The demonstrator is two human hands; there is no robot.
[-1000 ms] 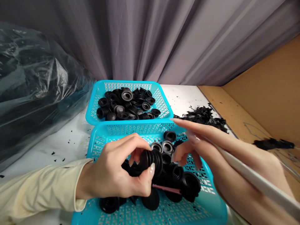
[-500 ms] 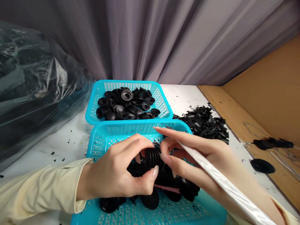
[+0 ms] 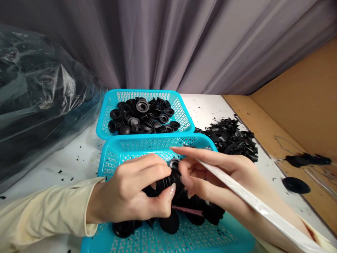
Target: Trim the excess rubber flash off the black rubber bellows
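Observation:
A black ribbed rubber bellows [image 3: 166, 181] is gripped between the thumb and fingers of my left hand [image 3: 143, 188], above the near blue basket [image 3: 105, 154]. My right hand [image 3: 218, 175] is closed close by, its thumb and bent fingers at the right end of the bellows. Across that hand, under the index finger, lies a long, thin, white tool [image 3: 244, 196] with a dark tip; I cannot tell its exact kind. More black rubber parts [image 3: 170, 221] lie in the basket below my hands, along with a thin pinkish strip [image 3: 187, 211].
Behind stands a second blue basket [image 3: 101, 126] holding many black bellows [image 3: 142, 106]. Black rubber scraps [image 3: 231, 140] are heaped to the right. A black disc-shaped part [image 3: 296, 185] lies farther right. A clear plastic bag [image 3: 44, 95] with dark contents fills the left side.
My left fingers have closed further over the bellows, which has turned and is more covered. My right hand has stayed near it with the white tool, shifting slightly.

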